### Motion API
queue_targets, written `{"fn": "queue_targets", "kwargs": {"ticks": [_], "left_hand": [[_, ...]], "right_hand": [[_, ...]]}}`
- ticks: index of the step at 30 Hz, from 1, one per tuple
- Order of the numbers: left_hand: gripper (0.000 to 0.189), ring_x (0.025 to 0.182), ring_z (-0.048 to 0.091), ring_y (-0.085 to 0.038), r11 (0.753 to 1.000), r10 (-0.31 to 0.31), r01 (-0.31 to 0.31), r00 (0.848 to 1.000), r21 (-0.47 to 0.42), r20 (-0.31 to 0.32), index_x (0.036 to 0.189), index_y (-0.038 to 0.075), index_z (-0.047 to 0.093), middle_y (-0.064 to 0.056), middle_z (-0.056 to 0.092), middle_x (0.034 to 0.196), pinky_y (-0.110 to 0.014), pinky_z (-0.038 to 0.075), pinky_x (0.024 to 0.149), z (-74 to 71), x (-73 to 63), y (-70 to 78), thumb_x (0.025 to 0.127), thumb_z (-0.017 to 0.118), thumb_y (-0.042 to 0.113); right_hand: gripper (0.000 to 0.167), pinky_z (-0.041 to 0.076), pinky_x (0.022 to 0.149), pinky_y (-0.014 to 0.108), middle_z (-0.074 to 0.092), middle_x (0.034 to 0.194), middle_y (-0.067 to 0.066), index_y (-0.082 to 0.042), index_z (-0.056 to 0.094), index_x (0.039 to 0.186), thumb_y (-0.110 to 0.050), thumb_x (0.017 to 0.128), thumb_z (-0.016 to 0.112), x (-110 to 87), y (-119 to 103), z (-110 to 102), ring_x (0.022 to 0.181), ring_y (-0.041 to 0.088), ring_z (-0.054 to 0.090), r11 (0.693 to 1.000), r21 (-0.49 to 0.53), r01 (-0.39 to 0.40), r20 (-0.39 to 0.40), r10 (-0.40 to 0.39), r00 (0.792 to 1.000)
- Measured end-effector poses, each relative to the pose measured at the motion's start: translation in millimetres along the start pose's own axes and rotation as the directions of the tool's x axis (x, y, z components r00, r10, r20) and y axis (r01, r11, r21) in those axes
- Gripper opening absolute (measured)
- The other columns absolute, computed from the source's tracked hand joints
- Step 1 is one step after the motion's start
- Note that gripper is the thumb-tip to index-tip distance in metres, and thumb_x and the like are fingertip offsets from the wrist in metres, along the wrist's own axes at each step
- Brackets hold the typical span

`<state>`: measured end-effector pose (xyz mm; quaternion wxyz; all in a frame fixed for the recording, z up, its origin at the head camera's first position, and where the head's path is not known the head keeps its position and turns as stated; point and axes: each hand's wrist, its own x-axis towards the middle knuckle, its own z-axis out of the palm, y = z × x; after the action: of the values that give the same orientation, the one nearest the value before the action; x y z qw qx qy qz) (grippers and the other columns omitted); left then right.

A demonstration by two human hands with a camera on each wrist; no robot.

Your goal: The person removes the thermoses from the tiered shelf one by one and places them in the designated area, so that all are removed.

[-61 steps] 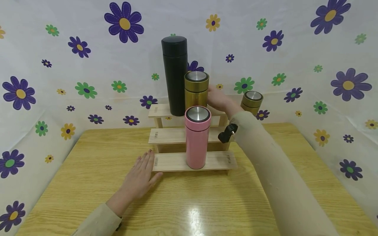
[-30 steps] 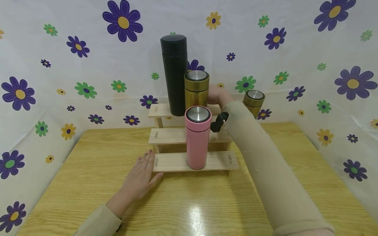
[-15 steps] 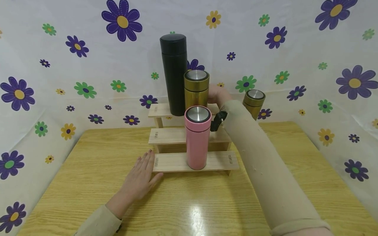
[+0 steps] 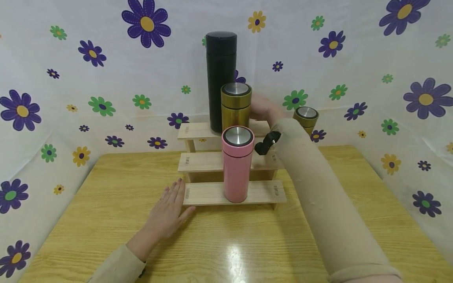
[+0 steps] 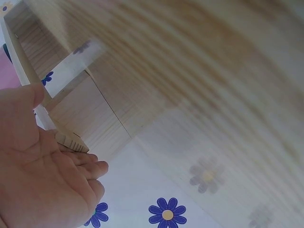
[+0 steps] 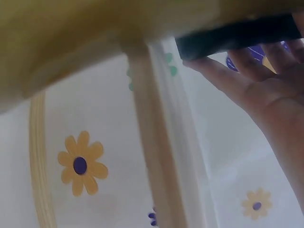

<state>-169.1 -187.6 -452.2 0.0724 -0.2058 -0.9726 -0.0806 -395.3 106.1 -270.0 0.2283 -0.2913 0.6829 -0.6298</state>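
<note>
In the head view a tall black thermos bottle (image 4: 221, 70) is over the top shelf of a three-step wooden stand (image 4: 205, 193). My right hand (image 4: 263, 109) reaches behind a gold thermos bottle (image 4: 236, 105) and grips the black one; its fingers are partly hidden there, but the right wrist view shows several fingers against the dark bottle's base (image 6: 237, 38). A pink thermos bottle (image 4: 236, 177) stands on the lowest step, covering the gold bottle's lower part. My left hand (image 4: 166, 212) lies flat with straight fingers against the stand's left end.
Another gold thermos bottle (image 4: 306, 116) stands at the right, partly covered by my right sleeve (image 4: 318, 196). The wooden table (image 4: 120, 177) carries the stand near its back edge. A white cloth with printed flowers (image 4: 116, 78) encloses the back and sides.
The black bottle has shifted right and slightly up in the view, carried by my right hand. The left hand and the pink and gold bottles have kept their places.
</note>
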Motion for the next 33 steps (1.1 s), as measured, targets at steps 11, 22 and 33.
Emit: {"fn": "queue_targets", "kwargs": {"ticks": [11, 22, 33], "left_hand": [[0.079, 0.141, 0.021, -0.036, 1.000, -0.007, 0.007, 1.000, -0.004, 0.006, 0.148, -0.010, 0.015, -0.024, 0.018, 0.154, -0.047, 0.015, 0.116, -1.1, 0.4, -0.1, 0.099, 0.046, 0.045], [0.080, 0.141, 0.019, -0.035, 1.000, -0.005, 0.005, 1.000, -0.013, 0.008, 0.148, -0.010, 0.015, -0.025, 0.018, 0.154, -0.047, 0.014, 0.116, 1.5, 0.6, -0.9, 0.099, 0.045, 0.045], [0.080, 0.141, 0.019, -0.036, 1.000, -0.012, 0.012, 1.000, -0.019, 0.016, 0.148, -0.010, 0.015, -0.025, 0.018, 0.154, -0.047, 0.013, 0.116, 0.4, 1.2, 0.7, 0.099, 0.045, 0.045]], "right_hand": [[0.073, 0.040, 0.103, 0.049, 0.033, 0.147, 0.010, -0.022, 0.019, 0.152, 0.004, 0.093, 0.052, -23.1, -12.3, -22.4, 0.128, 0.029, 0.038, 0.999, 0.006, 0.036, -0.050, -0.036, 0.998], [0.067, 0.040, 0.103, 0.052, 0.032, 0.148, 0.011, -0.017, 0.022, 0.151, 0.000, 0.094, 0.053, -62.3, -21.1, -33.8, 0.131, 0.031, 0.038, 0.994, -0.049, 0.098, -0.084, -0.102, 0.991], [0.077, 0.040, 0.103, 0.048, 0.032, 0.150, 0.005, -0.025, 0.021, 0.151, -0.012, 0.090, 0.065, -108.8, -26.4, -30.7, 0.132, 0.030, 0.039, 0.969, -0.227, 0.096, -0.178, -0.138, 0.974]]}}
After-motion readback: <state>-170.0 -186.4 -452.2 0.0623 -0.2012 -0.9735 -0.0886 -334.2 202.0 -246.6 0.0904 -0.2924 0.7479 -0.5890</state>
